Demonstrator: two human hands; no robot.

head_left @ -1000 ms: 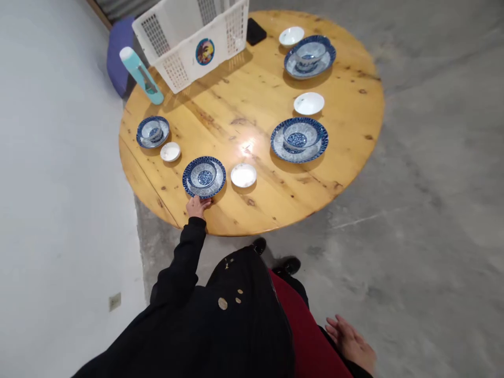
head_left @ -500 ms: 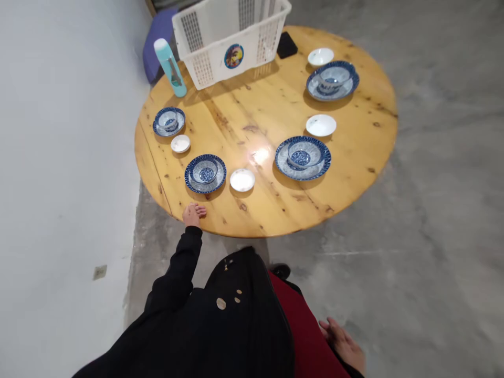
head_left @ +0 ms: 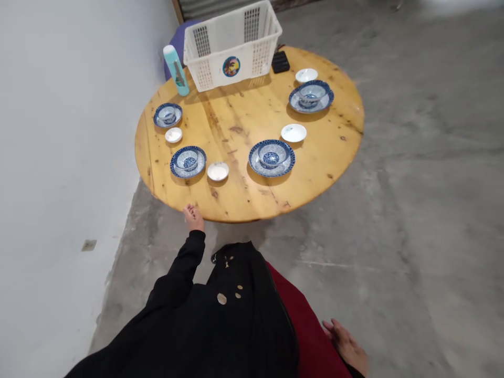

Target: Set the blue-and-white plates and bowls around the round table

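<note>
At the near left edge of the round wooden table (head_left: 236, 202), my left hand (head_left: 193, 217) holds nothing, its fingers loosely bent. Just beyond it lies a blue-and-white plate (head_left: 176, 169) with a patterned bowl (head_left: 189, 161) on it. A small white dish (head_left: 218, 171) stands to that plate's right. My right hand (head_left: 346, 346) hangs low beside the red garment, away from the table, with empty fingers slightly apart. Nearest on the table's right is another blue-rimmed plate (head_left: 271, 171) bearing a bowl (head_left: 271, 156). A white dish (head_left: 293, 133) sits behind it.
Farther back are two more plates with bowls, at left (head_left: 157, 122) and right (head_left: 311, 108), each near a small white dish. A white plastic basket (head_left: 214, 73), a turquoise bottle (head_left: 177, 71) and a black object (head_left: 280, 62) stand at the far side. A wall (head_left: 59, 131) rises on the left.
The view has shifted, so the table and dishes appear farther left. My left hand's fingers look more bent at the table edge. My right hand stays low at my side.
</note>
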